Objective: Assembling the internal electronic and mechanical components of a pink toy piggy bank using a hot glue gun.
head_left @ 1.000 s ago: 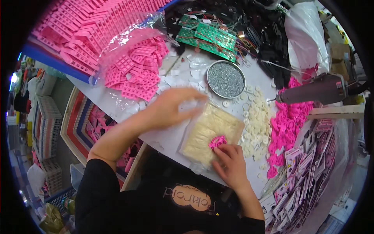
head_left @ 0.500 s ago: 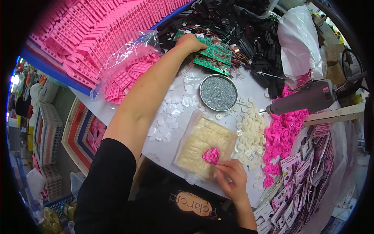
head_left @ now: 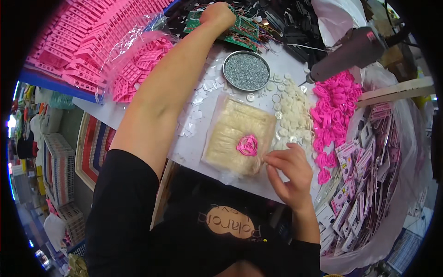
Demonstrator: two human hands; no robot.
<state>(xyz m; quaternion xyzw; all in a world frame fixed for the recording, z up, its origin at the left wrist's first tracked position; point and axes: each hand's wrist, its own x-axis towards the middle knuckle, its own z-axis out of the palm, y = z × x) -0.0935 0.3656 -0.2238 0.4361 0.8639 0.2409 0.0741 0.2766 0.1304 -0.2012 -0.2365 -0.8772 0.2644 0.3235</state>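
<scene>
A pink toy steering wheel (head_left: 247,145) lies flat on a plastic-wrapped cream pad (head_left: 226,129) in front of me. My right hand (head_left: 293,173) hovers just right of the wheel, thumb and fingers apart, nothing between them. My left arm stretches far forward. At its end, my left hand (head_left: 218,17) rests over green circuit boards (head_left: 244,33) with thin coloured wires; its fingertips are hidden behind the hand. A round tin of small metal screws (head_left: 246,70) stands beyond the pad.
Cream plastic discs (head_left: 293,111) and pink ring-shaped parts (head_left: 334,106) lie to the right. A dark electric screwdriver (head_left: 346,55) hangs above them. Bagged pink grids (head_left: 143,69), white squares (head_left: 198,97) and black parts (head_left: 295,27) surround the boards. Printed cards (head_left: 364,180) fill a bag.
My right hand has come away from the pink steering wheel, its thumb and fingers spreading. My left hand stays at the circuit boards. The whole view has shifted, with the table sitting higher.
</scene>
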